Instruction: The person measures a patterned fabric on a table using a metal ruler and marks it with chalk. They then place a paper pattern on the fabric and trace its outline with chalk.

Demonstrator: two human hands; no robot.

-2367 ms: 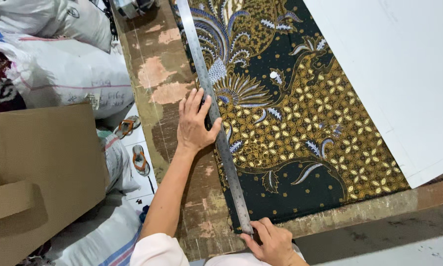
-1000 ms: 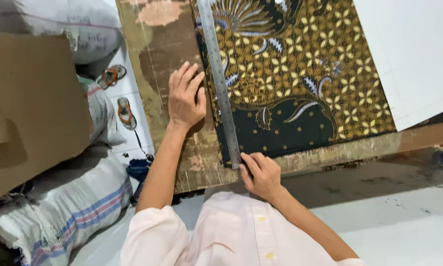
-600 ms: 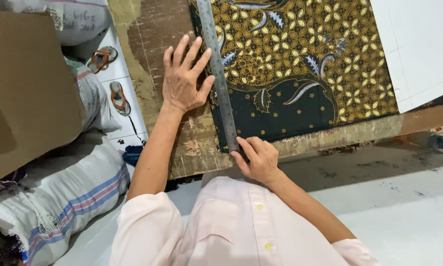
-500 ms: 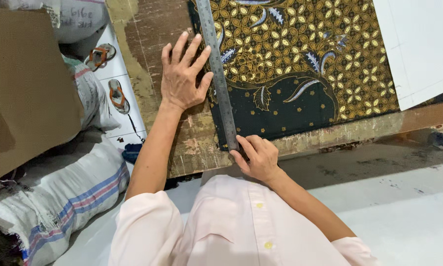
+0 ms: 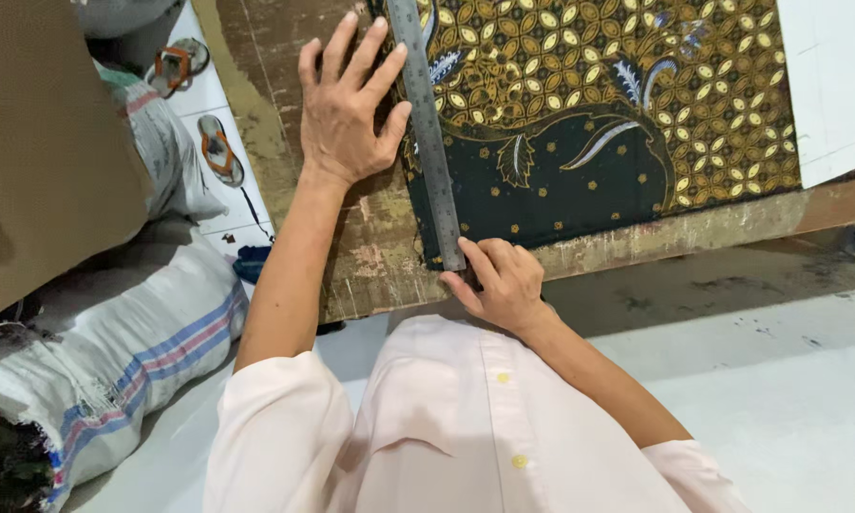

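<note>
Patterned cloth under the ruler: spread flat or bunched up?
Spread flat: the patterned cloth lies smooth on the worn table, with the metal ruler along its left edge.

Dressed in a pale pink button-up shirt [image 5: 465, 427] of light, smooth cloth. Short sleeves, ending above the elbows, with both forearms left bare. Down the front, a stitched placket with two small yellowish buttons [image 5: 503, 378], one above the other. On the chest, a flat patch pocket with a pointed lower seam. Soft folds across the chest and at the sleeve hems. Left hand [image 5: 348, 109] and right hand [image 5: 503, 285] both bare: no gloves, rings, watch or bracelets visible.
</note>
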